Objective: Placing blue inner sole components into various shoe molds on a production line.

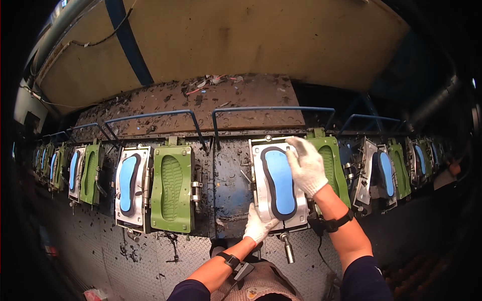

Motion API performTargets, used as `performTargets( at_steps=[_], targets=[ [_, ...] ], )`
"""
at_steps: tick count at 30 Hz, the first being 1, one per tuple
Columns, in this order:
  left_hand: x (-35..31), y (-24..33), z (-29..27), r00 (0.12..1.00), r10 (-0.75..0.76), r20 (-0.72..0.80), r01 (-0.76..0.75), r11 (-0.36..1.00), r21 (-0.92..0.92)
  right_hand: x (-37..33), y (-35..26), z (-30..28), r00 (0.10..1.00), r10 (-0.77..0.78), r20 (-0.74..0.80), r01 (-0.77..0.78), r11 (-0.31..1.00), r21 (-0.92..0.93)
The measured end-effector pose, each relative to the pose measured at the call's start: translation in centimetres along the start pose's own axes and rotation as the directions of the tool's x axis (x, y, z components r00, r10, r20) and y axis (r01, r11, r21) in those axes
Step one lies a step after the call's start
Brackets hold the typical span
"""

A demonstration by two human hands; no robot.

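A blue shoe sole piece [281, 183] with a black rim lies in the silver metal mould plate [300, 216] in front of me. My right hand [307, 166], in a white knit glove, is over the plate's upper right edge beside the sole, its fingers bent and somewhat apart. Near the plate's lower left corner, my left hand [258, 227], also gloved, rests with thumb and fingers spread, close to the sole's lower end. Partly behind my right hand and forearm is the green mould half [341, 183]. A metal handle [287, 248] sticks out below the plate.
To the left is another hinged mould, its silver half [136, 218] holding a blue sole and its green half [171, 193] bearing a tread pattern. Similar moulds [386, 173] line both sides. Blue rails [273, 109] stand behind; black scraps litter the brown board [165, 113].
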State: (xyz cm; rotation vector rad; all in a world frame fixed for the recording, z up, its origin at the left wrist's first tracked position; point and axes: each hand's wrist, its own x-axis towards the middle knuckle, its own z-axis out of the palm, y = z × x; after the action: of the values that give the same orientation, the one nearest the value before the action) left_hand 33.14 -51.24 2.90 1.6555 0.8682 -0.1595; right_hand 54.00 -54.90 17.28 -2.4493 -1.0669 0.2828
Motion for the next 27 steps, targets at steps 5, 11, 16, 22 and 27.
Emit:
performTargets(
  at_steps=[5,11,16,22,27],
  targets=[
    [1.2,3.2,2.6,0.997,0.022,-0.071,-0.024,1.0,-0.018,-1.5,7.9,8.1,0.97,0.05,-0.236,-0.095,0.978,-0.183],
    [3.4,1.9,1.1,0.476,0.87,0.133,-0.763,0.333,0.554,-12.5,10.2,7.3,0.998,0.013,0.065,-0.047,0.828,0.559],
    [3.8,4.3,2.9,0.602,0.769,-0.216,-0.732,0.639,0.235,-10.6,10.1,6.4,0.949,-0.236,-0.212,0.268,0.954,0.138],
    [2.6,3.2,2.3,0.64,0.766,-0.059,-0.73,0.63,0.264,-11.5,10.4,8.1,0.987,-0.067,-0.148,0.113,0.937,0.331],
    [1.4,3.3,1.5,0.467,0.877,0.115,-0.825,0.385,0.413,-7.3,8.5,5.7,0.951,-0.269,-0.149,0.279,0.959,0.049]
  ],
)
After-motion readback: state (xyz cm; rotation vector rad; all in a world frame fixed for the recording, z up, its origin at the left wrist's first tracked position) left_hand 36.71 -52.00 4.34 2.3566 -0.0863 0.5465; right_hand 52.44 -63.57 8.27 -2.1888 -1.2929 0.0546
